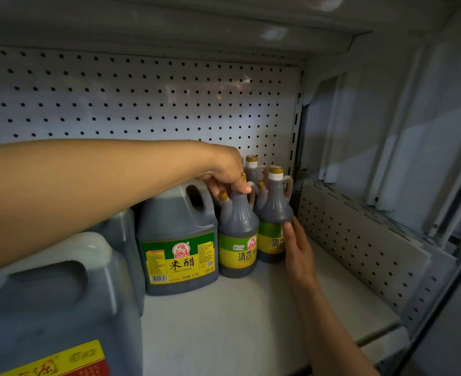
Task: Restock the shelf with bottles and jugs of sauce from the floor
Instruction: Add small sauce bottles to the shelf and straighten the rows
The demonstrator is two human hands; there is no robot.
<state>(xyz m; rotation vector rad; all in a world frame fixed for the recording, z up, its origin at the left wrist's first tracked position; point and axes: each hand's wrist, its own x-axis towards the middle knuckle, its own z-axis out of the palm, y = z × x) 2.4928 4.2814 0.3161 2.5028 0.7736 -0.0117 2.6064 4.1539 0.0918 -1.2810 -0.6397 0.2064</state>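
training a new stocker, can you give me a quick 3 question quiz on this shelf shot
1. True or false: the left hand grips the top of a bottle.
2. What does the right hand touch? A) the 1.75L jug B) the rightmost front bottle C) the pegboard
3. Fill in: the 1.75L jug stands directly ___ of the gripped bottle, as the camera sees it.

Key
1. True; its fingers curl over the neck.
2. B; straight fingers rest against that bottle's side.
3. Left.
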